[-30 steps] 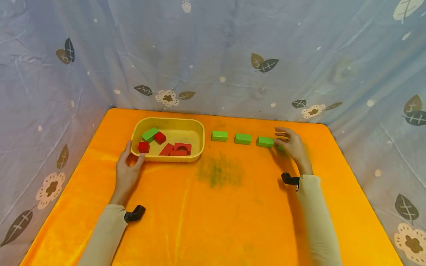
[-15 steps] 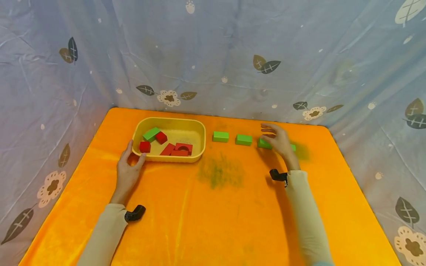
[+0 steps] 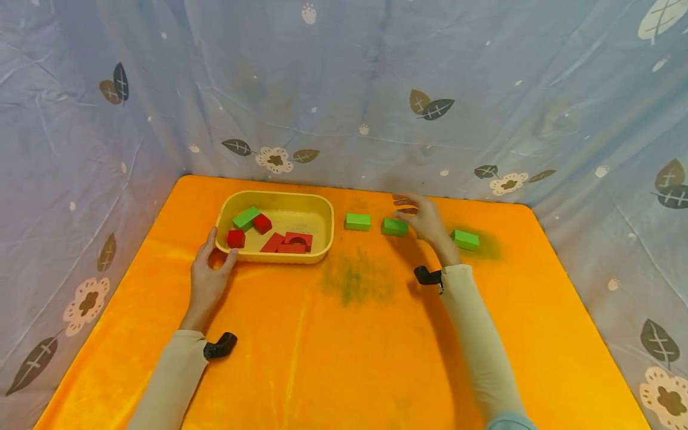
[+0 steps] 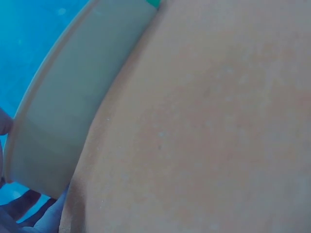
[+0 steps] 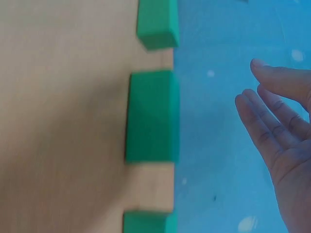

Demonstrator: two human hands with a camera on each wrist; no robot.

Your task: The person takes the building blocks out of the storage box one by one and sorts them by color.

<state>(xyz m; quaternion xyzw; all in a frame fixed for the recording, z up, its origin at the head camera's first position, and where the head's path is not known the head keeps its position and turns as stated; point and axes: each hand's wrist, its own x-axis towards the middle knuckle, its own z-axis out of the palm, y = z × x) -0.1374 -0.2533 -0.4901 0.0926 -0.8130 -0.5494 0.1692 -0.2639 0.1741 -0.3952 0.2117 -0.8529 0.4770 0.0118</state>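
Observation:
My left hand [image 3: 209,280] holds the near left corner of a yellow plastic tray [image 3: 329,248], thumb at the front side and fingers at the left end. Its rim [image 4: 43,63] shows beside the fingertips in the left wrist view. My right hand [image 3: 424,222] hovers with loosely bent fingers over a row of green blocks, holding nothing. Just below its fingertips lies one green block [image 3: 394,227]; another [image 3: 357,221] is to its left and a third [image 3: 464,239] to its right. The hand and wrist hide the spot between. Several blocks [image 5: 150,116] line up in the right wrist view.
Inside the tray are a green block [image 3: 246,218], two red cubes [image 3: 236,239], a red arch [image 3: 305,240] and other red pieces [image 3: 292,248]. An orange cloth [image 3: 344,358] covers the table. A patterned curtain [image 3: 322,89] surrounds its back and sides.
My right hand has moved left along the row, uncovering the rightmost green block and passing over the one beside it. The left hand and tray have stayed in place.

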